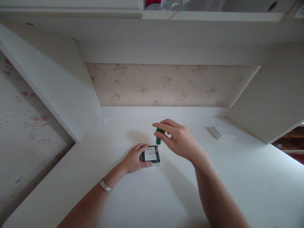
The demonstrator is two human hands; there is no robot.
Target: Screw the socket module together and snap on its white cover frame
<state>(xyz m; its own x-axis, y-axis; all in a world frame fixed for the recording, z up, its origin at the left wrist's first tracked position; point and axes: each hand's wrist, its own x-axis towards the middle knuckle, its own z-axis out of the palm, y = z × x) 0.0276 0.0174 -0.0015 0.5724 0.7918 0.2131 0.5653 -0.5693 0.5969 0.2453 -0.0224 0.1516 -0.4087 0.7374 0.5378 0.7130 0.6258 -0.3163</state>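
While screwdriver (pixel 158 138) meets socket (pixel 150 154), white block (pixel 223 132) lies near right panel (pixel 268 91).

Between the forearms (pixel 211 183), a hand could come in low over the tabletop (pixel 133 205) to the near side of the socket (pixel 150 154), beside a few tiny bits (pixel 170 183); the left grip (pixel 136 159) bars the socket's left end, the screwdriver (pixel 158 139) and right grip (pixel 177 137) its right. Behind it, a lane follows the back edge between a flat white piece (pixel 109 121) near the back left corner and a white block (pixel 223 133) toward the back right; side panels (pixel 273 95) wall both ends, and a cabinet (pixel 166 31) overhangs the back
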